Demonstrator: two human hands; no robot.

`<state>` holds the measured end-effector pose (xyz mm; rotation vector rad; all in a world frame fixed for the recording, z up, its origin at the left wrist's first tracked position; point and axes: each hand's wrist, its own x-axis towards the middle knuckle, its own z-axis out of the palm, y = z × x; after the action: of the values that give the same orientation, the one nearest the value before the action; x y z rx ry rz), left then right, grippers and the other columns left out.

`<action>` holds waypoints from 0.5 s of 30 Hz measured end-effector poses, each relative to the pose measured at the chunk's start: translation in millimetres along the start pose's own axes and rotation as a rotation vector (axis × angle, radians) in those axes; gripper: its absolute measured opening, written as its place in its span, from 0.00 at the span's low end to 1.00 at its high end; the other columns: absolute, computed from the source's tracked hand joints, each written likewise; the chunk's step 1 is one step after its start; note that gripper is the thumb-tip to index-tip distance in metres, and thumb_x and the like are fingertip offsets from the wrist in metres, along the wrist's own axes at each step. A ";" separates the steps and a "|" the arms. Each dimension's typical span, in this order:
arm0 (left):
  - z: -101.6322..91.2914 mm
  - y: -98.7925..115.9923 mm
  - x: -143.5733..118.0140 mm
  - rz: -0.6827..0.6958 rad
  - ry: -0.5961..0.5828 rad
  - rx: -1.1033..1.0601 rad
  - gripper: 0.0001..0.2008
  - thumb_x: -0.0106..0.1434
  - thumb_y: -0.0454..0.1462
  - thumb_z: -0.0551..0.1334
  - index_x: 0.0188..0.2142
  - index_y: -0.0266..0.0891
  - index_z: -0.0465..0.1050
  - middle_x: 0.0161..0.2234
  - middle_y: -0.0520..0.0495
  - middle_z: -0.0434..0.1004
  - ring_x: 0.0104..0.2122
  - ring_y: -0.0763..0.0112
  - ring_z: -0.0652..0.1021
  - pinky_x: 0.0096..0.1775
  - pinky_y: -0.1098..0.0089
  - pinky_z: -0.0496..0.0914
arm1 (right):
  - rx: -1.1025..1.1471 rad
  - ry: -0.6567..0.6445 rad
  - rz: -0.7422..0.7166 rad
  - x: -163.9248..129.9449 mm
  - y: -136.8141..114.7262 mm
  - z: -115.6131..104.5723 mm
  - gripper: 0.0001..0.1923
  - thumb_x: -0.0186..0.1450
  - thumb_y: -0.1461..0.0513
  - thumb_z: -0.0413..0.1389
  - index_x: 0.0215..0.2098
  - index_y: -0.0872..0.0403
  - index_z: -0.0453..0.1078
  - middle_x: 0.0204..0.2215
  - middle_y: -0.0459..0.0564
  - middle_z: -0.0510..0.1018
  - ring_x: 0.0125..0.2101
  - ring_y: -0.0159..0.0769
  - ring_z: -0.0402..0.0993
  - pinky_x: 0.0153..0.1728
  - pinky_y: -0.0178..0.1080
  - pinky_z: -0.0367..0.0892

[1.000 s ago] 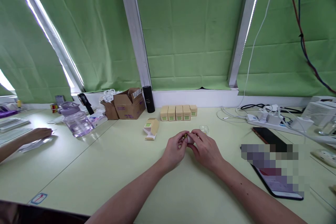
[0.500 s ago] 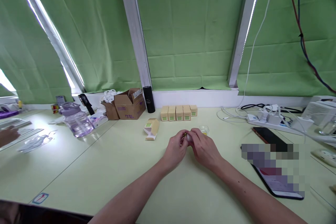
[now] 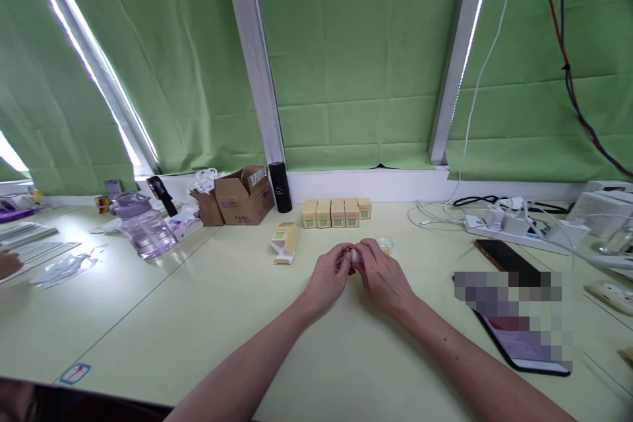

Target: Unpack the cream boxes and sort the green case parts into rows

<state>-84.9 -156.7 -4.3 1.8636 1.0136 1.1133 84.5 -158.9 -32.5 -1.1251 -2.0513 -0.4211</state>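
Both hands meet over the middle of the pale green table (image 3: 198, 316), a smooth, matte top with thin seams running across it. The left hand (image 3: 327, 277) and the right hand (image 3: 383, 275) have their fingers curled inward, tips pinched together on a small whitish object (image 3: 355, 256), rounded and glossy, with a touch of red beneath it (too small to make out what it is). It sits between the two sets of fingertips, just above the tabletop.

At about one o'clock from the hands, just beside the right knuckles, lies a small clear plastic cap (image 3: 386, 244) with something yellow showing in it. At twelve o'clock five little cardboard boxes (image 3: 337, 211) stand in a tidy row, tan with green square labels. A sixth box of the same kind (image 3: 285, 241) lies open on its side at ten o'clock. Farther out at eleven o'clock are a black cylinder (image 3: 279, 186), upright, and two brown cardboard cartons (image 3: 236, 196) with flaps open. At nine to ten o'clock stands one clear plastic jug (image 3: 142, 225) with a lilac lid.

At three o'clock a dark phone (image 3: 504, 258) lies flat, and beyond it a white power strip (image 3: 509, 227) in a tangle of white cables. Another person's hand (image 3: 7, 264) shows at the far left edge. Green fabric blinds (image 3: 356, 59), creased in horizontal folds, hang behind.
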 end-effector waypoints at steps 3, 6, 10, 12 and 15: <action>-5.8 -3.1 0.1 0.069 -0.023 0.054 0.14 0.72 0.40 0.56 0.53 0.44 0.75 0.49 0.45 0.80 0.46 0.63 0.80 0.51 0.60 0.75 | 0.059 0.021 0.024 -3.9 6.1 -0.6 0.12 0.75 0.62 0.48 0.55 0.53 0.64 0.48 0.57 0.76 0.34 0.39 0.77 0.25 0.38 0.69; -8.8 -5.4 -1.1 0.172 -0.042 0.107 0.20 0.64 0.33 0.63 0.56 0.45 0.73 0.54 0.43 0.75 0.48 0.62 0.76 0.54 0.58 0.73 | 0.088 0.050 0.036 -6.3 9.0 -2.8 0.12 0.74 0.62 0.51 0.55 0.52 0.66 0.47 0.56 0.76 0.41 0.42 0.77 0.33 0.41 0.73; -7.4 -9.2 -1.2 0.235 -0.018 0.088 0.24 0.60 0.29 0.65 0.55 0.45 0.72 0.53 0.43 0.72 0.51 0.61 0.74 0.56 0.57 0.70 | 0.265 0.049 0.071 -5.9 7.9 -5.7 0.15 0.73 0.63 0.50 0.57 0.51 0.65 0.50 0.57 0.75 0.49 0.46 0.74 0.43 0.46 0.76; -6.1 -11.2 -0.1 0.199 0.000 0.071 0.20 0.60 0.30 0.66 0.52 0.45 0.74 0.51 0.44 0.74 0.51 0.61 0.75 0.55 0.58 0.70 | 0.361 0.022 0.094 -5.0 6.6 -6.3 0.14 0.73 0.63 0.50 0.57 0.50 0.65 0.50 0.57 0.75 0.50 0.46 0.74 0.46 0.48 0.75; -3.9 -12.5 2.2 0.093 0.015 0.041 0.17 0.61 0.34 0.68 0.50 0.44 0.75 0.49 0.46 0.78 0.49 0.62 0.77 0.54 0.59 0.71 | 0.473 0.003 0.167 -3.8 3.4 -6.4 0.12 0.73 0.62 0.50 0.54 0.49 0.66 0.49 0.55 0.76 0.49 0.46 0.74 0.48 0.49 0.74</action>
<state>-90.9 -148.7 -13.1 1.9548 0.9734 1.1696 91.5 -163.0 -31.3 -0.9868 -1.8972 0.1423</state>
